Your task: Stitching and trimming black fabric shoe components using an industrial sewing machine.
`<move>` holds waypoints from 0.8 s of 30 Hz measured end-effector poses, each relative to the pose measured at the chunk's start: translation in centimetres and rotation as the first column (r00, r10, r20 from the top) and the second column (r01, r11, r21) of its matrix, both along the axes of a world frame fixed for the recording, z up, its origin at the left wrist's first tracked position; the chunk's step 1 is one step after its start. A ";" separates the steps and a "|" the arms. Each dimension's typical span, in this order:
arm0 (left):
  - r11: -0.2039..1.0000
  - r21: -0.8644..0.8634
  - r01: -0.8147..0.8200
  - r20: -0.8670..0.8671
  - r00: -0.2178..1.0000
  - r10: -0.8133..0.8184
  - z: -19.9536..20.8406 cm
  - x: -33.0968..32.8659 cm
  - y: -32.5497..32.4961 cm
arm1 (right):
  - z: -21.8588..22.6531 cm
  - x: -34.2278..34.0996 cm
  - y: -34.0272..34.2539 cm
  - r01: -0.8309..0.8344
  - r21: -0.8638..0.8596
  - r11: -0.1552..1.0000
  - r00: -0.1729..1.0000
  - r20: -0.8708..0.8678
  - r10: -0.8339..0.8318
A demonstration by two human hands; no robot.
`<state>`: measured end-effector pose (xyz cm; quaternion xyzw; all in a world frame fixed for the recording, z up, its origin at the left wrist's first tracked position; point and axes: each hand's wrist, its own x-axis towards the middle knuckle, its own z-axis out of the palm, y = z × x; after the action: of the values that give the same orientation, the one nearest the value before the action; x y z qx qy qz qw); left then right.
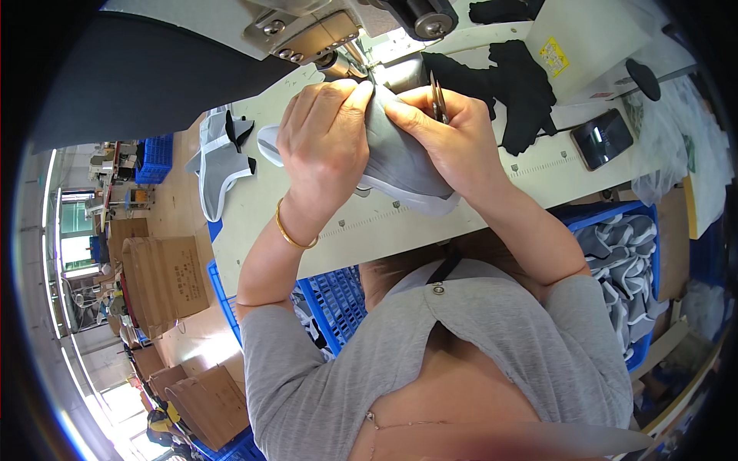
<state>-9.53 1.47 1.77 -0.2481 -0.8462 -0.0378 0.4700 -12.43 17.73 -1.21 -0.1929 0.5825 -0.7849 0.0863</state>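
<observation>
A grey shoe upper (400, 157) with a pale edge is held up at the needle area of the sewing machine (327, 38). My left hand (327, 131) pinches its left side, fingers curled, close under the machine's presser. With thumb and fingers my right hand (450, 131) grips the right side of the same upper. A pair of small thread snips (438, 100) is also tucked in my right hand, blades pointing up. The exact spot under the needle is partly hidden by my fingers.
Another grey and white upper (223, 157) lies at the table's left edge. Black fabric pieces (523, 92) and a phone (602, 140) rest on the right. Blue crates (334, 307) stand below, one (653, 253) filled with grey uppers. Cardboard boxes (165, 280) stand on the floor at left.
</observation>
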 end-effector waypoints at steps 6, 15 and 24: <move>1.000 0.017 -0.019 0.074 0.997 0.018 0.0 0.4 0.0 | 0.3 -0.6 -0.6 0.040 -0.013 0.999 0.999 -0.017 -0.040; 0.998 0.011 -0.068 0.125 0.990 0.066 -0.1 0.8 0.3 | 0.4 -1.0 -0.6 0.063 -0.017 0.998 0.998 -0.022 -0.064; 0.997 0.032 -0.066 0.142 0.988 0.061 -0.3 1.0 0.2 | 0.3 -1.0 -0.6 0.057 0.002 0.998 0.998 -0.021 -0.057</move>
<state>-8.54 1.64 1.46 -0.2089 -0.8841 -0.0559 0.4143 -13.42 17.17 -0.91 -0.1844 0.5896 -0.7843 0.0579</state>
